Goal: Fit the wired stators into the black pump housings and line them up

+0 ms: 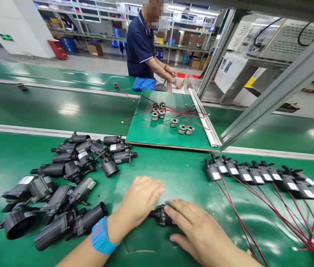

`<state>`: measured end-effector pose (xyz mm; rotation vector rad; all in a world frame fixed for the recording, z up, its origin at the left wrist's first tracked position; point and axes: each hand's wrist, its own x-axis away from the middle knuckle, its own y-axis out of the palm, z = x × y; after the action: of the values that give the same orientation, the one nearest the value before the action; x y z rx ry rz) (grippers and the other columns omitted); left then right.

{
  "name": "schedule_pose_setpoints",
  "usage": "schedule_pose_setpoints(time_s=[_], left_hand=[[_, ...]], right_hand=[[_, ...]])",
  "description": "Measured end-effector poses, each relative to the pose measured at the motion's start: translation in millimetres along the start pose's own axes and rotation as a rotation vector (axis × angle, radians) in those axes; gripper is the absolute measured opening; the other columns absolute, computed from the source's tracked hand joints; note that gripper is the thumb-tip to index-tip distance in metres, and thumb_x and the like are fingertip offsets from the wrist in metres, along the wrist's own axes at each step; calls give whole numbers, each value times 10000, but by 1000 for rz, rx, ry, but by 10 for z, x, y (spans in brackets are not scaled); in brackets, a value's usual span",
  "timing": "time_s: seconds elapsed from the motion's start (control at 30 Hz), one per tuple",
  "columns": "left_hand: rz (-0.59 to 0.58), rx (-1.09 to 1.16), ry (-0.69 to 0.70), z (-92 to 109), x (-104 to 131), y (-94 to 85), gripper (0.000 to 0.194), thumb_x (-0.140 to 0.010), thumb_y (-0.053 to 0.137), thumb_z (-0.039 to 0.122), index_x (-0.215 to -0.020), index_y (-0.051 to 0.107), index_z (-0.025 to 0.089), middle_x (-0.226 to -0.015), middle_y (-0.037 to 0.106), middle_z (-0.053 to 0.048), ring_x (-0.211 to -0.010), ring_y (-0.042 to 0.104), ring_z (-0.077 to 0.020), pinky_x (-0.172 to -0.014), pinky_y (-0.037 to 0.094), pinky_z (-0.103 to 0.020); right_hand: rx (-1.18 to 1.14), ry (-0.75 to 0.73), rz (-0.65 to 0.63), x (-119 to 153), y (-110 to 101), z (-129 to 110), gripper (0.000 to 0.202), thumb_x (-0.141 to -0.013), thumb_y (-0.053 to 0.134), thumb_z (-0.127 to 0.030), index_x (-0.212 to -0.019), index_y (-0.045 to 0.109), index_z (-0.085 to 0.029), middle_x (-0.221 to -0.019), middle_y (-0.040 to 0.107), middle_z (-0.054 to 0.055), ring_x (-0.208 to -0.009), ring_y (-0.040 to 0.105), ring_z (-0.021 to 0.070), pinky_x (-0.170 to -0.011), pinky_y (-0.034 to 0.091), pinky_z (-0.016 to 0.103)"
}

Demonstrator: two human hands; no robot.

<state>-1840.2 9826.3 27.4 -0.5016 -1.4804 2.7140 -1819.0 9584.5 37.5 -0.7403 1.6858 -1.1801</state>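
A black ribbed pump housing (162,216) lies on the green bench between my hands, its nozzle pointing left. My right hand (191,224) rests over the housing's body, fingers across its top and thumb on the near side; most of the body is covered. My left hand (139,202), with a blue wrist strap (101,237), is curled in just above and left of the nozzle. Its fingertips are turned away, so whatever they hold is hidden. Left of my hands lies a heap of similar black housings (54,198), some with white labels.
At right stand several black pumps (244,174) in a row, with red wires (257,196) trailing forward. A raised green board (146,131) ahead carries small round wired motor parts (161,111). A metal post (273,89) slants at right. Across the bench a co-worker (142,44) handles parts.
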Motion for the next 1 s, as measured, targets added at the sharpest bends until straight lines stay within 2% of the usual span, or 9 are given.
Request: schedule_pose_setpoints(time_s=[0.1, 0.2, 0.3, 0.4, 0.5, 0.57, 0.67, 0.8, 1.0], left_hand=[[288, -372, -155, -275, 9, -183, 436, -1024, 418, 324, -1409, 535, 156, -1447, 586, -169, -1361, 492, -349, -1094, 357, -525], [346, -646, -287, -510, 24, -276, 581, -1013, 386, 302, -1511, 356, 4, -1586, 348, -296, -1500, 232, -470, -1172, 180, -668], [301, -717, -270, -599, 33, -252, 565, -1009, 358, 282, -1462, 394, -54, -1493, 458, -322, -1496, 243, -468, -1194, 131, -673], [248, -737, -231, -573, 16, -208, 492, -983, 432, 314, -1346, 542, -1, -1249, 627, -267, -1420, 389, -453, -1190, 198, -649], [164, -614, -193, -517, -17, -169, 438, -960, 505, 360, -1296, 600, 96, -1065, 657, -174, -1116, 633, -382, -1034, 463, -548], [147, -414, -182, -465, -32, -149, 408, -964, 516, 393, -1300, 596, 175, -1082, 658, -125, -964, 681, -306, -889, 557, -457], [236, -120, -201, -344, -34, -149, 393, -932, 584, 451, -1278, 577, 263, -1168, 684, -71, -978, 701, -251, -856, 578, -391], [373, 98, -261, -169, -9, -172, 594, -832, 729, 433, -1350, 473, 294, -1118, 748, -17, -1021, 711, -228, -913, 570, -368], [321, 108, -54, -157, 16, -123, 424, -841, 751, 358, -1224, 583, 285, -1095, 747, -16, -989, 705, -199, -840, 580, -314]], right_hand=[[-84, 67, 4, -52, 168, -10, 370, -894, 680, -215, -1253, 591, -213, -1236, 705, 43, -1074, 681, 205, -903, 588, 312], [20, 204, 36, -22, 211, 156, 319, -842, 734, -190, -1137, 613, -183, -1124, 726, 57, -946, 694, 219, -801, 578, 326], [257, 302, 139, 32, 177, 453, 245, -895, 698, -272, -1088, 618, -145, -1028, 737, 76, -832, 678, 217, -730, 516, 334], [473, 353, 176, 44, 97, 730, 215, -927, 662, -341, -1011, 642, -144, -924, 722, 68, -804, 635, 217, -721, 440, 341], [616, 423, 117, -26, -23, 900, 281, -929, 645, -434, -849, 648, -164, -787, 664, 63, -788, 582, 239, -694, 372, 362], [622, 436, 106, -138, -122, 982, 357, -942, 606, -503, -796, 653, -180, -757, 647, 60, -792, 559, 242, -698, 346, 371], [496, 378, 169, -439, -259, 1151, 335, -977, 551, -501, -916, 715, -215, -897, 697, 52, -882, 552, 233, -762, 353, 364], [414, 359, 174, -1030, -314, 1506, 298, -989, 559, -355, -1264, 666, -310, -1274, 637, 58, -1103, 516, 263, -884, 377, 378], [431, 413, 1, -1712, -209, 1930, 493, -930, 585, -203, -1402, 571, -345, -1485, 472, 120, -1276, 431, 356, -972, 383, 478]])
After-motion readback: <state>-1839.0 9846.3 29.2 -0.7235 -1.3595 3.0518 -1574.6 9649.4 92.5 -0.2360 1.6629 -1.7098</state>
